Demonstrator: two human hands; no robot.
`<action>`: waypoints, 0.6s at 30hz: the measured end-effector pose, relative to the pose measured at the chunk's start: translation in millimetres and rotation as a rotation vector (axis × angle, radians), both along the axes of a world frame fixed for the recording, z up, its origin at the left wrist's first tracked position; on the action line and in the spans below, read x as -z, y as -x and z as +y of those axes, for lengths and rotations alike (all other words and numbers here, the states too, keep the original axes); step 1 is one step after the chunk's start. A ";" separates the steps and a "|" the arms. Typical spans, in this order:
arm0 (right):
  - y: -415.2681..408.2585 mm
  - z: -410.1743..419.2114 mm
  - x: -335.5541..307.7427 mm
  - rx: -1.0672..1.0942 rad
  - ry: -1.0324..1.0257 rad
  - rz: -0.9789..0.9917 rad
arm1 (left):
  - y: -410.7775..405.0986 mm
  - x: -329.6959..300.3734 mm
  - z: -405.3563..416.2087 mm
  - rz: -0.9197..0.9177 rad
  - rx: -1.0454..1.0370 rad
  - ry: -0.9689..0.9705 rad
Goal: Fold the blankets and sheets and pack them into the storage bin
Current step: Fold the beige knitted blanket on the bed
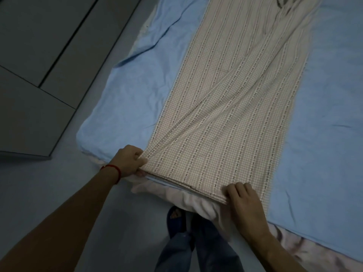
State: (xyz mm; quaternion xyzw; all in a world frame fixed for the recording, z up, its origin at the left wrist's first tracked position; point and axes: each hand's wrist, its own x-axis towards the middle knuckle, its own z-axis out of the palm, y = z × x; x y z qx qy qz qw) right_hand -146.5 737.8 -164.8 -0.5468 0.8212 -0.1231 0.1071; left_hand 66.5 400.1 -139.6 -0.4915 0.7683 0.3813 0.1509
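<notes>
Checked sheet (225, 114), folded into a long strip, lies lengthwise on the blue-covered bed (125, 107). Left hand (130, 160) pinches its near-left corner with curled fingers; right hand (243, 201) grips the near-right corner, fingers curled over the layered edge.

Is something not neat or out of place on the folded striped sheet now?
Yes. The striped sheet has long diagonal wrinkles running from the near left corner toward the far right, and its far end is bunched. The left hand and right hand hold its near edge.
</notes>
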 end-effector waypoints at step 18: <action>-7.4 21.1 -11.9 0.171 -0.490 -0.356 | 13.4 -29.9 32.7 -0.623 0.239 0.119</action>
